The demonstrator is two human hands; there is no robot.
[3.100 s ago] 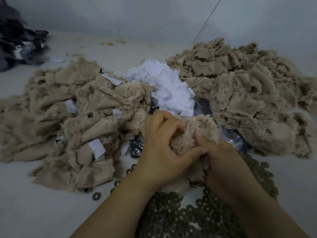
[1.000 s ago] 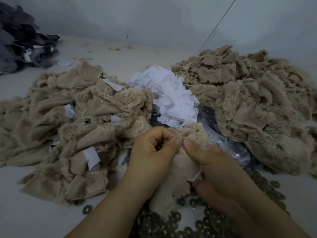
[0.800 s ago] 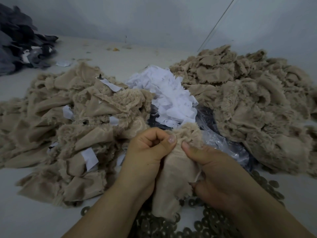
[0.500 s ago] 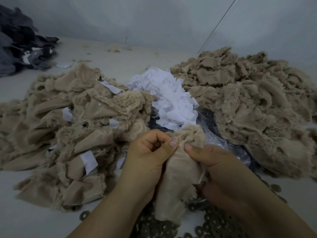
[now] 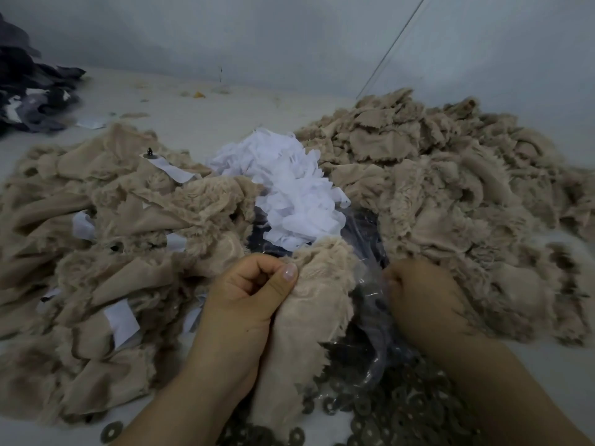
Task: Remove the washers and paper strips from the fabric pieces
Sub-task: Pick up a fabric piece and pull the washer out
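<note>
**Left hand holds the fabric piece, right hand apart**

The left hand (image 5: 248, 294) grips a beige furry fabric piece (image 5: 309, 317) — fingers curled, thumb pressed on its upper edge. The right hand (image 5: 418, 294) sits just beside a clear plastic bag (image 5: 370, 284); it is blurred, fingers curled, whether holding anything I cannot tell. Washers (image 5: 402, 413) lie heaped below; white paper strips (image 5: 289, 191) pile between two beige fabric heaps — left (image 5: 106, 226), right (image 5: 450, 194).

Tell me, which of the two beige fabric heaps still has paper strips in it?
The left heap: white strips poke out between its pieces. The right heap shows only fabric.
</note>
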